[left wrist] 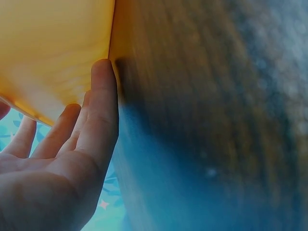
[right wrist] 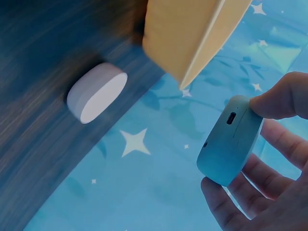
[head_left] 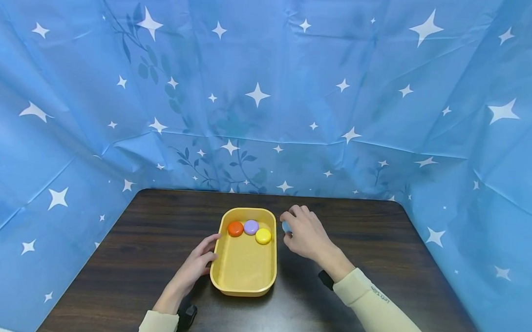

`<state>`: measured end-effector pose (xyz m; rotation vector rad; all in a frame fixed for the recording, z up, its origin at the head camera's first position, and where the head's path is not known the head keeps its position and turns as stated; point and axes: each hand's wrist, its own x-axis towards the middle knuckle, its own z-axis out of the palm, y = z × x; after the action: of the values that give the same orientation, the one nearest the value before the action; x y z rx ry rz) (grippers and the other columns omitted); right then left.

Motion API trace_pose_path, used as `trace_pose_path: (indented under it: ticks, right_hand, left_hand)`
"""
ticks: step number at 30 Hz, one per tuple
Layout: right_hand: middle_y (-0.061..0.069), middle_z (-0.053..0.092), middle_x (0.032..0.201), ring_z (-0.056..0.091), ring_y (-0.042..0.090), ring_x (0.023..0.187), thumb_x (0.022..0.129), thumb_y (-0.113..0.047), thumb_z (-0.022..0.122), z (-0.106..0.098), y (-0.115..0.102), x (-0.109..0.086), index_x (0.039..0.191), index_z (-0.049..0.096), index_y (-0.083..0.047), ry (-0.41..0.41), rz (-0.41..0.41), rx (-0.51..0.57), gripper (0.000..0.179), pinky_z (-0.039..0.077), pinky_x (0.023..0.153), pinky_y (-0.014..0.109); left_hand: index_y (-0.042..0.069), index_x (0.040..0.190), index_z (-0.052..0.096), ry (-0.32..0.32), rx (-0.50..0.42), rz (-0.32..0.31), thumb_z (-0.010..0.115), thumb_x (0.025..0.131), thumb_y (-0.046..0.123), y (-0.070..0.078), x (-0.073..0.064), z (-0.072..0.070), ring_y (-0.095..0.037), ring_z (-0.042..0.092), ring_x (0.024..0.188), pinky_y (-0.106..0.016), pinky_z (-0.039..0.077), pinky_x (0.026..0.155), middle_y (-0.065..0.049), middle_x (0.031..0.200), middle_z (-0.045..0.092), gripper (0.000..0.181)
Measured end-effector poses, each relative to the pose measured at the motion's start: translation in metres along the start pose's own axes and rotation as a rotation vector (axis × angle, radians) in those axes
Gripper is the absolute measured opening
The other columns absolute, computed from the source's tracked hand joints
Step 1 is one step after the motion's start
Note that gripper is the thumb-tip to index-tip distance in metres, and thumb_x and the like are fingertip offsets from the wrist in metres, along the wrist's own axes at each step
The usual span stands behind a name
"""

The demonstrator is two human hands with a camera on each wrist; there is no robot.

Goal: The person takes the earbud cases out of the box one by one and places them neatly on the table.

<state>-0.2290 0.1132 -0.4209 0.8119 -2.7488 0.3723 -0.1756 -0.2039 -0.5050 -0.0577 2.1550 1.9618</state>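
In the head view, my right hand (head_left: 306, 232) is just right of the tray, pinching a small light-blue case (head_left: 286, 227). Up close in the right wrist view, this case (right wrist: 230, 142) is rounded, with a small port slot in its side; thumb and fingertips grip its ends. My left hand (head_left: 196, 265) lies along the left side of the yellow tray (head_left: 242, 292). Its fairly straight fingers (left wrist: 98, 106) touch the tray's outer wall in the left wrist view. Inside the tray's far half are glossy round pieces: orange (head_left: 235, 229), purple (head_left: 251, 227) and yellow (head_left: 263, 236).
A whitish rounded piece with a flat face (right wrist: 98, 94) rests on the table beside the tray in the right wrist view; the head view does not show it. The dark wooden table (head_left: 126, 259) ends at a blue star-patterned curtain (head_left: 268, 112).
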Motion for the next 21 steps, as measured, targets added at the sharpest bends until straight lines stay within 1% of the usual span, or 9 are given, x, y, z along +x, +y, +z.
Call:
trace_pose_path:
  ticks: [7, 13, 21]
  right_hand:
    - [0.006, 0.059, 0.11, 0.05, 0.026, 0.098, 0.083, -0.017, 0.079, -0.003, 0.013, -0.002, 0.114, 0.07, -0.012, -0.006, 0.044, -0.009, 0.033, 0.047, 0.083, 0.042]
    - [0.007, 0.059, 0.109, 0.049, 0.026, 0.097, 0.081, -0.014, 0.077, -0.005, 0.024, -0.004, 0.113, 0.069, -0.011, -0.005, 0.076, -0.01, 0.033, 0.047, 0.083, 0.043]
    - [0.009, 0.06, 0.113, 0.051, 0.029, 0.1, 0.081, -0.012, 0.074, -0.003, 0.038, -0.006, 0.115, 0.07, -0.009, -0.006, 0.112, 0.001, 0.034, 0.047, 0.085, 0.047]
  left_hand:
    - [0.016, 0.154, 0.041, 0.002, 0.009, -0.004, 0.051, 0.1, 0.009, 0.0, 0.0, 0.0, -0.036, 0.053, 0.128, -0.053, 0.054, 0.092, -0.02, 0.158, 0.037, 0.056]
    - [0.016, 0.154, 0.041, 0.006, 0.023, -0.007, 0.051, 0.1, 0.009, 0.0, 0.0, 0.0, -0.037, 0.052, 0.13, -0.053, 0.053, 0.094, -0.021, 0.159, 0.035, 0.055]
    - [0.016, 0.154, 0.041, 0.004, 0.02, -0.006, 0.05, 0.1, 0.009, 0.001, -0.001, 0.0, -0.036, 0.054, 0.127, -0.054, 0.053, 0.093, -0.021, 0.158, 0.036, 0.055]
